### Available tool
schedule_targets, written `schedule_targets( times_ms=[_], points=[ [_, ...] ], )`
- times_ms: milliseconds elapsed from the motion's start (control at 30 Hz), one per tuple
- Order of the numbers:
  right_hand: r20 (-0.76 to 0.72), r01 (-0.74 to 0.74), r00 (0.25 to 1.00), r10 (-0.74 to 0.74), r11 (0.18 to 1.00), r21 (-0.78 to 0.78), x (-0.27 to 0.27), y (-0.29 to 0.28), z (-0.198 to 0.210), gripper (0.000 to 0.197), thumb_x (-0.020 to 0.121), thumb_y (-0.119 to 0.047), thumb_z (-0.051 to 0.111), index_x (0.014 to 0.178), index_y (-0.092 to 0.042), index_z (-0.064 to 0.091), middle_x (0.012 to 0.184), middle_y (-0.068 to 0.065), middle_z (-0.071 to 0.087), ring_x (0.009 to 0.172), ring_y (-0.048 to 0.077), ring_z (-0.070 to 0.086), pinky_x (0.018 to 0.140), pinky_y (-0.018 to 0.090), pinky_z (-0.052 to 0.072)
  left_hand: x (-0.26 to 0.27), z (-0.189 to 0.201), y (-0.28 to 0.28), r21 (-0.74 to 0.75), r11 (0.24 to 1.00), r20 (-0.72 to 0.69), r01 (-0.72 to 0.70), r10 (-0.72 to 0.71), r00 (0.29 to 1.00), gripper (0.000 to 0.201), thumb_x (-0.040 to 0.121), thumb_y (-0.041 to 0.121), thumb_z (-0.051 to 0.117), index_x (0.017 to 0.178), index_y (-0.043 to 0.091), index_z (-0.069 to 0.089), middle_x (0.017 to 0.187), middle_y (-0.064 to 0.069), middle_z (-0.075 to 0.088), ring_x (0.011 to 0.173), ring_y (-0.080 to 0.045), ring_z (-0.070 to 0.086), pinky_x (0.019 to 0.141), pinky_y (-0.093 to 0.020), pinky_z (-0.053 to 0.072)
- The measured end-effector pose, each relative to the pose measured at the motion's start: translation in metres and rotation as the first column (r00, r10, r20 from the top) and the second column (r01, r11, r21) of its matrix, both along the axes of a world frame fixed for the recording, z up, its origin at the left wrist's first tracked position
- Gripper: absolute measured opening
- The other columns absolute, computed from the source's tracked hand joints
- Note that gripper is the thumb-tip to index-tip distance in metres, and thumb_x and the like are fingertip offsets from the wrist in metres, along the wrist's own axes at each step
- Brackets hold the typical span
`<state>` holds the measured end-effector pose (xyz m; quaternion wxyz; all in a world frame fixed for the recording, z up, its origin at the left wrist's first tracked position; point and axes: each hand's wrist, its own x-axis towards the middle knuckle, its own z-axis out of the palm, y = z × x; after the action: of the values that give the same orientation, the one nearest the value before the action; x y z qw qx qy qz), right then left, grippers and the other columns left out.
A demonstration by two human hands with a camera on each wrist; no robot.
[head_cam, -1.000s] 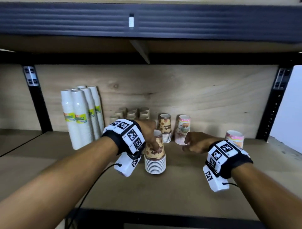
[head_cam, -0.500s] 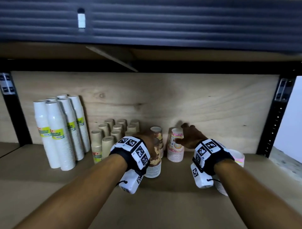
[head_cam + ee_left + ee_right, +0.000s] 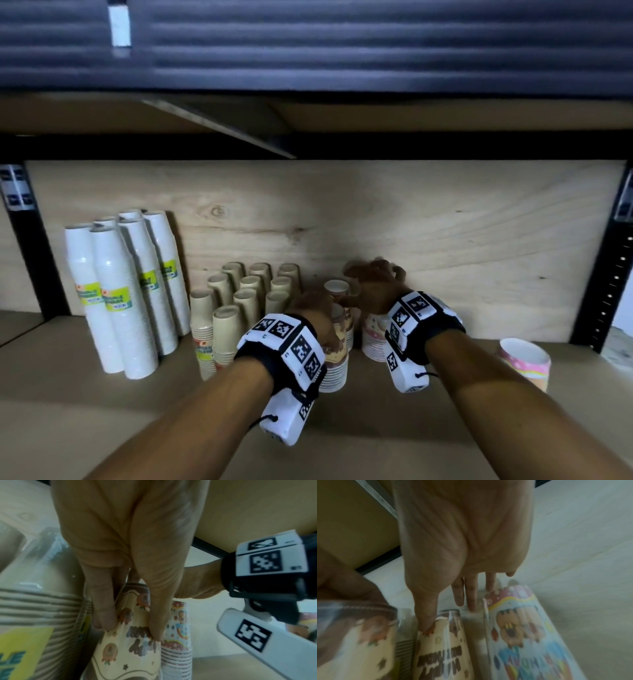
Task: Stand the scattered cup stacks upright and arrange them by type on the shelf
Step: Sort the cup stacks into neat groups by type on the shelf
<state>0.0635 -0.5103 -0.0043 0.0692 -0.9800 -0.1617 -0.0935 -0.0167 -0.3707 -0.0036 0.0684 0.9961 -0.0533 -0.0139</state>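
we count six tall white cup stacks (image 3: 113, 301) at the left, ten short kraft-brown stacks (image 3: 226, 329) beside them, two cream stacks with brown print (image 3: 337, 363) by the hands, two pastel rainbow-print stacks (image 3: 524, 363), and our two hands (image 3: 373, 291) among them.

Little can be read; the yellow label (image 3: 20, 654) on the kraft stack (image 3: 39, 616) shows green letters "LE", the rest cut off; right of that label, the cream cup (image 3: 130, 649) has brown lettering too blurred to read; wrist bands (image 3: 287, 346) carry square black-and-white code markers.
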Motion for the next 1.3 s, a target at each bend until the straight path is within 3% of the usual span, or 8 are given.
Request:
schedule_targets(
  times_ms=[100, 267, 433, 733, 833, 967, 1133, 1300],
  points=[
    [-0.036, -0.025, 0.999, 0.023, 0.999, -0.038, 0.004, 0.003, 0.01, 0.065, 0.082, -0.074, 0.045, 0.137, -0.039, 0.042, 0.147, -0.003, 0.039, 0.137, 0.026, 0.026, 0.109, 0.046, 0.018, 0.009, -0.006, 0.004, -0.093, 0.995, 0.03, -0.03, 0.033, 0.999, 0.062, 0.079, 0.029, 0.077, 0.131, 0.009, 0.05, 0.137, -0.01, 0.049, 0.126, -0.025, 0.049, 0.096, -0.028, 0.042],
    [-0.154, -0.109, 0.982, 0.11, 0.994, 0.018, 0.012, 0.009, 0.013, 0.05, 0.082, -0.064, 0.055, 0.122, -0.035, 0.057, 0.135, -0.004, 0.052, 0.128, 0.026, 0.045, 0.106, 0.055, 0.03, 0.008, -0.012, 0.007, -0.147, 0.988, 0.069, -0.053, 0.064, 0.996, 0.069, 0.076, 0.031, 0.079, 0.132, 0.01, 0.046, 0.138, -0.008, 0.047, 0.128, -0.024, 0.046, 0.095, -0.027, 0.04],
    [-0.176, -0.12, 0.974, 0.144, 0.983, 0.136, 0.011, -0.013, 0.014, 0.056, 0.082, -0.046, 0.069, 0.133, -0.029, 0.055, 0.142, -0.005, 0.048, 0.127, 0.021, 0.048, 0.108, 0.042, 0.038, 0.013, -0.016, 0.004, -0.204, 0.977, 0.083, -0.056, 0.074, 0.994, 0.073, 0.068, 0.036, 0.083, 0.126, 0.009, 0.049, 0.13, -0.008, 0.053, 0.122, -0.025, 0.05, 0.089, -0.028, 0.042],
    [-0.188, -0.15, 0.958, 0.217, 0.937, 0.316, 0.02, -0.036, 0.013, 0.046, 0.082, -0.028, 0.075, 0.126, -0.02, 0.064, 0.123, -0.002, 0.065, 0.11, 0.012, 0.062, 0.091, 0.024, 0.051, 0.015, -0.024, -0.012, -0.238, 0.971, 0.132, 0.024, 0.008, 0.991, 0.071, 0.064, 0.046, 0.08, 0.121, 0.014, 0.053, 0.124, -0.004, 0.06, 0.114, -0.024, 0.056, 0.091, -0.031, 0.047],
    [-0.208, -0.165, 0.95, 0.234, 0.938, 0.303, 0.02, -0.033, 0.015, 0.041, 0.084, -0.016, 0.072, 0.124, -0.012, 0.064, 0.118, 0.001, 0.067, 0.106, 0.015, 0.064, 0.075, 0.011, 0.049, 0.013, -0.025, -0.01, -0.241, 0.97, 0.111, 0.033, -0.006, 0.994, 0.071, 0.068, 0.047, 0.079, 0.125, 0.015, 0.051, 0.127, -0.004, 0.058, 0.116, -0.023, 0.055, 0.099, -0.035, 0.045],
    [-0.19, -0.193, 0.948, 0.254, 0.938, 0.288, 0.016, -0.034, 0.016, 0.039, 0.083, -0.015, 0.073, 0.121, -0.007, 0.066, 0.119, -0.001, 0.065, 0.102, 0.009, 0.06, 0.071, 0.005, 0.045, 0.013, -0.029, -0.007, -0.276, 0.961, 0.064, 0.022, -0.005, 0.998, 0.063, 0.074, 0.042, 0.077, 0.125, 0.013, 0.053, 0.126, -0.006, 0.06, 0.114, -0.024, 0.058, 0.098, -0.034, 0.047],
    [-0.209, -0.125, 0.956, 0.206, 0.93, 0.345, 0.014, -0.043, 0.011, 0.055, 0.078, -0.017, 0.079, 0.129, -0.018, 0.058, 0.12, 0.005, 0.066, 0.111, 0.02, 0.061, 0.1, 0.04, 0.049, 0.011, -0.03, -0.007, -0.251, 0.966, 0.091, 0.064, -0.042, 0.995, 0.068, 0.076, 0.047, 0.073, 0.131, 0.017, 0.048, 0.132, -0.003, 0.055, 0.122, -0.023, 0.052, 0.106, -0.038, 0.039],
    [-0.271, -0.015, 0.962, 0.026, 0.999, 0.041, 0.004, -0.062, 0.022, 0.06, 0.077, -0.027, 0.078, 0.131, -0.02, 0.053, 0.13, 0.001, 0.057, 0.117, 0.021, 0.055, 0.087, 0.028, 0.044, 0.014, -0.027, -0.004, -0.321, 0.946, 0.079, 0.04, -0.016, 0.997, 0.074, 0.066, 0.055, 0.077, 0.123, 0.018, 0.049, 0.125, -0.002, 0.06, 0.113, -0.022, 0.057, 0.097, -0.038, 0.048]
  ],
)
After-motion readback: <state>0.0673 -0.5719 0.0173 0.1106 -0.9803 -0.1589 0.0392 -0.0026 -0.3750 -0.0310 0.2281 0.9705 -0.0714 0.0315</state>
